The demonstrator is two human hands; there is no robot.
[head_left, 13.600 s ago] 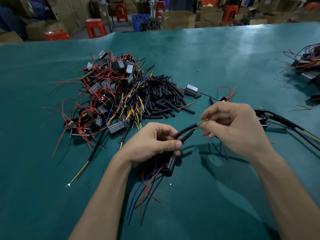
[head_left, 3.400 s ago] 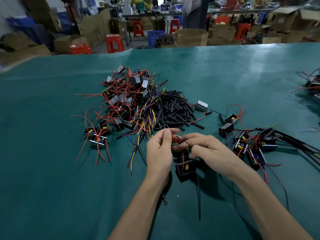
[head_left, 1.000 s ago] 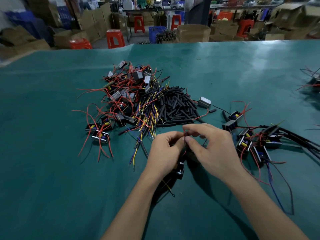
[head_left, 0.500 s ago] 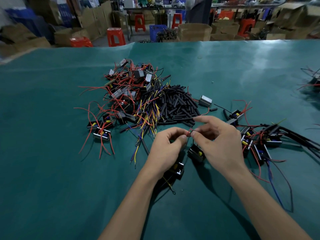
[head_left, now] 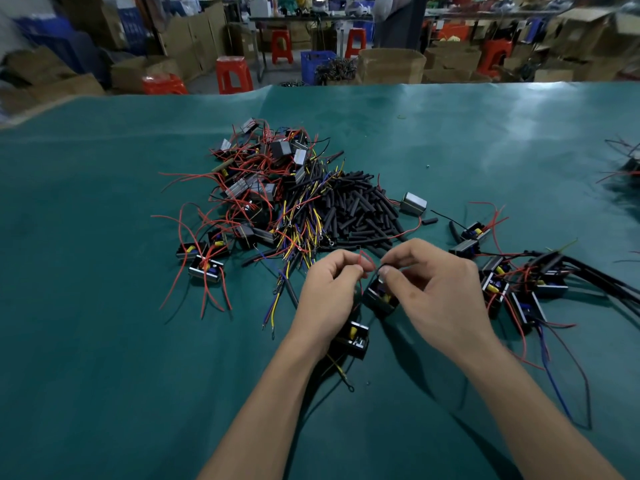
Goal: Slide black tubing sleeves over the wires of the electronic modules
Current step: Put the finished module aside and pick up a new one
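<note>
My left hand and my right hand meet above the green table, both pinching thin red wires that rise from a small black module hanging between them. A second black module with a yellow part lies under my left wrist. Just beyond my hands is a heap of black tubing sleeves. Left of it sits a tangle of modules with red, yellow and blue wires.
Several modules with sleeved black wires lie to the right of my right hand. One grey module sits alone by the sleeve heap. More wired parts are at the right edge. Red stools and cardboard boxes stand beyond the table.
My hands have lifted slightly and the pinched red wires now loop up between the fingertips. The module has risen with them, clear of the second module on the table.
</note>
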